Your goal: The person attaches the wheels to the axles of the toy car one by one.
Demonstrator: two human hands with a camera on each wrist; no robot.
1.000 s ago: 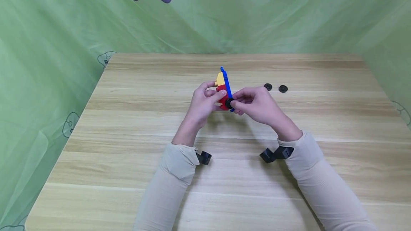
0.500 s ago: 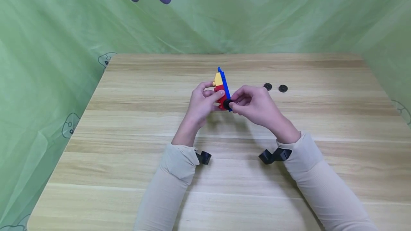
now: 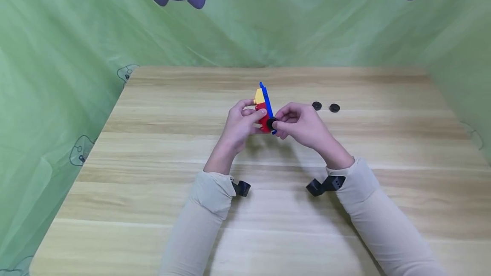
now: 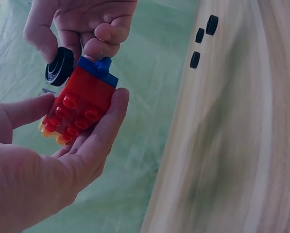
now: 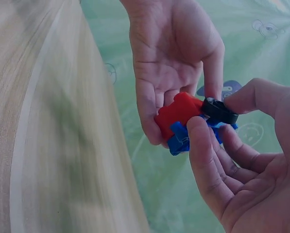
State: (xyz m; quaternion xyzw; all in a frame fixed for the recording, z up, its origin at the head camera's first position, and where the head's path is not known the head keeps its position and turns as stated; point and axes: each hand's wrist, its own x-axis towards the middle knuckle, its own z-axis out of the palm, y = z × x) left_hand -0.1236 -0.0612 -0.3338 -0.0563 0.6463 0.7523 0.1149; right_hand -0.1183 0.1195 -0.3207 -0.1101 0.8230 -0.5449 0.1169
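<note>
My left hand [image 3: 238,126] grips a toy brick car [image 3: 262,114], thumb on one side and fingers on the other. It stands nose-up above the table, with red studded bricks [image 4: 89,90], a yellow sloped brick [image 3: 259,96] and a long blue base [image 3: 267,103]. My right hand [image 3: 301,125] pinches a black toy wheel [image 4: 60,68] by the lower end of the blue base. In the right wrist view the thumb presses the wheel [image 5: 220,111], while the other fingers reach around the blue part [image 5: 179,141].
Two loose black wheels, a left one [image 3: 316,105] and a right one [image 3: 334,108], lie on the wooden table [image 3: 172,148] beyond my right hand. The left wrist view shows a third wheel [image 4: 195,59] there. A green printed curtain [image 3: 245,33] surrounds the table's back and sides.
The car and the wheel have shifted slightly left, and my right hand has moved a little left with them. Both grips stay the same. The head view has tilted slightly.
</note>
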